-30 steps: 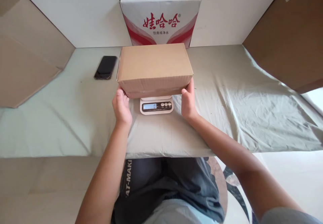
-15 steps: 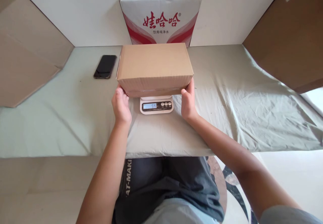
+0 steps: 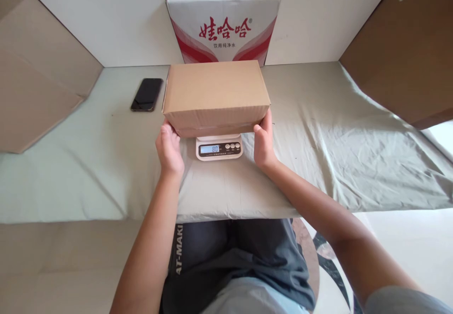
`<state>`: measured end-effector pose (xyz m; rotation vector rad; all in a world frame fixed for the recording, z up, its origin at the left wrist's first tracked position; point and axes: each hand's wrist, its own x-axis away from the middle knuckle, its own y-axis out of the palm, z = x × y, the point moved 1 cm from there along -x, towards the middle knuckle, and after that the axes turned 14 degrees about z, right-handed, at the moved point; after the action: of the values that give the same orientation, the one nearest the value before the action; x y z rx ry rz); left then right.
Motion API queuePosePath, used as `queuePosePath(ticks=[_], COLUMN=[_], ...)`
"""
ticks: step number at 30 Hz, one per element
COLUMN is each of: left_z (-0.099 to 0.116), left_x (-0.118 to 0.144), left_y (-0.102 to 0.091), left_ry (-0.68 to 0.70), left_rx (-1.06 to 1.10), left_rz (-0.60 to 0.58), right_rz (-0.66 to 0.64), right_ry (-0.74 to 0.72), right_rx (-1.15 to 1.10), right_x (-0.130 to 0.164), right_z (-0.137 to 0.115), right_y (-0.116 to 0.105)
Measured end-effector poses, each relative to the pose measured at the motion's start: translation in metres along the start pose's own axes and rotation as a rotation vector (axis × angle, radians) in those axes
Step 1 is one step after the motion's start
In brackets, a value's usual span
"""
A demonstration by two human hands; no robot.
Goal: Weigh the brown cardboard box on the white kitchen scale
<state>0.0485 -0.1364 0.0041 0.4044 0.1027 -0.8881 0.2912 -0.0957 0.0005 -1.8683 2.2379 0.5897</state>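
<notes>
A closed brown cardboard box (image 3: pixel 216 85) sits on a white digital kitchen scale (image 3: pixel 219 157), hiding most of the weighing platform. The scale's lit display (image 3: pixel 210 149) seems to read 80. My left hand (image 3: pixel 170 148) grips the box at its lower left front corner, fingers partly hidden under and behind it. At the lower right corner my right hand (image 3: pixel 264 141) holds the box the same way, thumb against the front face.
A black phone (image 3: pixel 146 95) lies left of the box on the pale green cloth (image 3: pixel 99 163). Behind stands a white and red carton (image 3: pixel 224 28) between white panels. Large brown cardboard sheets flank the table at left (image 3: pixel 42 68) and right (image 3: pixel 406 54).
The number on the scale's display has risen from about 54 to about 80. Both hands keep their hold, and the box has barely moved.
</notes>
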Motion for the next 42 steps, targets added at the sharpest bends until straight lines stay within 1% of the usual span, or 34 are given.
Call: queuePosePath(ticks=[4,8,14,18,21,24,26,29,33,38,42], left_z=[0.001,0.001,-0.001,-0.003,-0.005,-0.009,-0.012,-0.019,-0.030,-0.042,-0.049], left_x=[0.000,-0.001,-0.002,-0.009,-0.016,-0.022,-0.026,-0.032,-0.045,-0.058,-0.063], left_y=[0.001,0.002,0.000,-0.007,-0.015,-0.021,-0.021,-0.019,-0.012,-0.010,-0.014], left_ry=[-0.015,-0.011,-0.012,0.007,0.038,0.059,0.038,-0.018,-0.088,-0.186,-0.194], left_rx=[0.008,0.006,0.010,0.033,0.059,0.033,0.029,0.074,0.119,0.106,0.104], left_rz=[0.023,0.006,0.007,-0.012,-0.022,-0.017,0.022,0.100,0.158,0.167,0.157], right_rz=[0.004,-0.001,-0.003,0.038,0.085,0.135,0.181,0.250,0.309,0.334,0.350], right_ry=[0.002,-0.017,-0.020,0.010,0.018,0.014,0.035,0.106,0.196,0.260,0.273], right_rx=[0.001,0.030,-0.004,0.004,0.052,0.079,0.046,-0.018,-0.063,-0.076,-0.084], right_x=[0.000,0.000,0.002,-0.002,-0.008,-0.014,-0.017,-0.021,-0.030,-0.039,-0.043], right_z=[0.000,0.000,0.001,0.002,0.006,0.008,0.009,0.009,0.016,0.027,0.030], right_y=[0.000,-0.001,-0.001,-0.005,-0.010,-0.016,-0.017,-0.018,-0.022,-0.027,-0.026])
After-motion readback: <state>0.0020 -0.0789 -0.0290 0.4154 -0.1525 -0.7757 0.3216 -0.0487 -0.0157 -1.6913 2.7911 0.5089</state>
